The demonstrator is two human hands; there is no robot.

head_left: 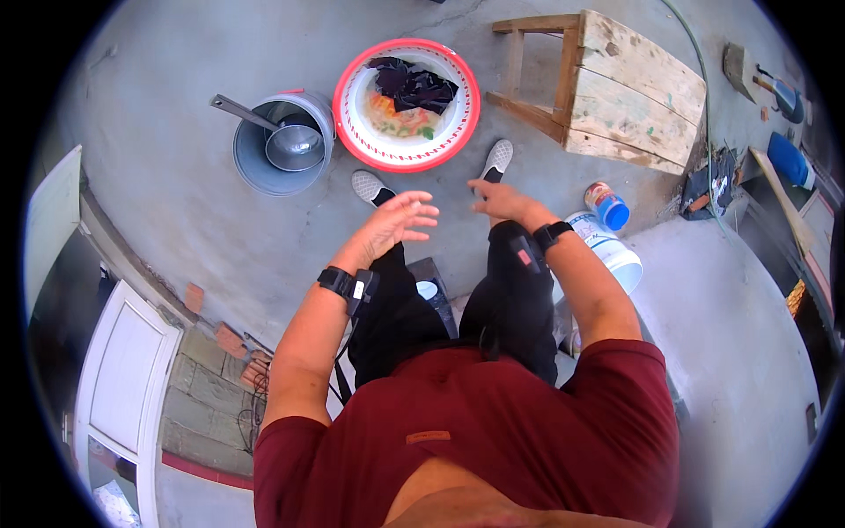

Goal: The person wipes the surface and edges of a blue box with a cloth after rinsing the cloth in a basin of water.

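Note:
My left hand (400,224) is held in the air above my left knee, fingers spread, with nothing in it. Over the other knee, my right hand (506,202) is also raised and empty, its fingers loosely stretched. On the floor beyond both hands lies a white enamel basin (349,123) with a red rim. It holds cloudy water and a wet dark cloth (427,92); the coloured marks below the cloth look like a printed pattern on the basin floor. Neither hand touches the basin. Left of it stands a grey metal bucket (251,163), with a long-handled metal dipper (295,148) resting inside.
A wooden stool (634,97) lies at the far right. Close to my right forearm are a white plastic bucket (623,264) and a jar with a blue lid (607,208). A green hose (704,79) runs along the right. Bricks (231,340) lie at the lower left.

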